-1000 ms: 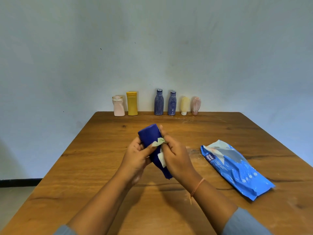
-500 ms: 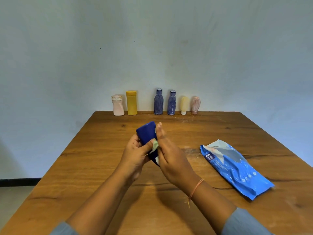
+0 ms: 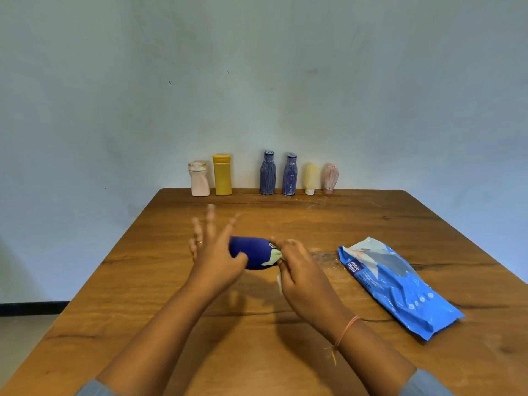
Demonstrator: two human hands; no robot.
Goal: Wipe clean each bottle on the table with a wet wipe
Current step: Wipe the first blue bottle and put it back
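Fingers [image 3: 211, 221] of L hand [image 3: 213, 258] are spread wide and blurred, w/ thumb and palm against the left end of the dark blue bottle [image 3: 251, 251]. It lies sideways over the table [image 3: 314, 212] centre. R hand [image 3: 300, 270] has its fingers curled, pinching a pale wet wipe [image 3: 273, 257] onto the bottle's right end. Blue wipes pack [image 3: 397, 287] lies flat near the right edge. Row of 6 bottles [image 3: 267, 174] stands upright along the far edge.

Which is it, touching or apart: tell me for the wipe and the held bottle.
Touching. The head view shows the wipe lying on the right end of the bottle, pinched by the right hand.
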